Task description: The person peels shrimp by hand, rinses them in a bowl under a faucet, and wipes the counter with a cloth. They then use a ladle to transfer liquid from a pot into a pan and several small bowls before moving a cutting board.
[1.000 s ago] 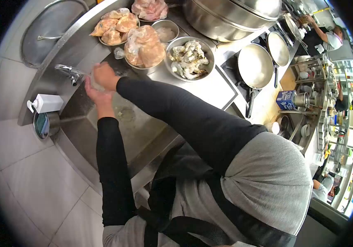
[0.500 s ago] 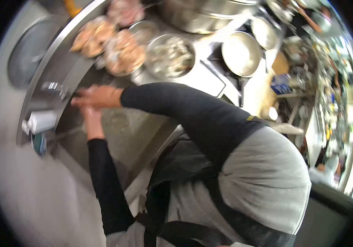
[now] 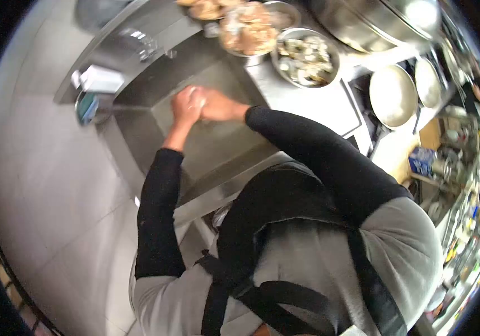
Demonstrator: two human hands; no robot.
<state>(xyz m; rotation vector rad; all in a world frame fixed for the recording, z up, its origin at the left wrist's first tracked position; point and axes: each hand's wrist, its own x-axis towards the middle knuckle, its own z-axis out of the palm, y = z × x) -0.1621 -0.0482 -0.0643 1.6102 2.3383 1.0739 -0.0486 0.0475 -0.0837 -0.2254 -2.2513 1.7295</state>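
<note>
Over the steel sink (image 3: 229, 147), my left hand (image 3: 186, 106) and my right hand (image 3: 215, 104) are pressed together with fingers curled round each other. Their skin looks wet, with a whitish patch where they meet. No object shows between them. The faucet (image 3: 146, 46) stands at the sink's back edge, up and to the left of my hands, not touching them. Black sleeves cover both forearms.
A white bottle (image 3: 101, 79) and a cup holding something green (image 3: 87, 108) stand at the sink's left corner. Bagged food (image 3: 248, 29), a bowl of pale pieces (image 3: 306, 59), a large pot (image 3: 363, 22) and a pan (image 3: 393, 95) lie beyond and right.
My hands have moved away from the faucet towards the sink's middle. The right hand's fingers, stretched over the left before, are now curled against it. The camera view has shifted left.
</note>
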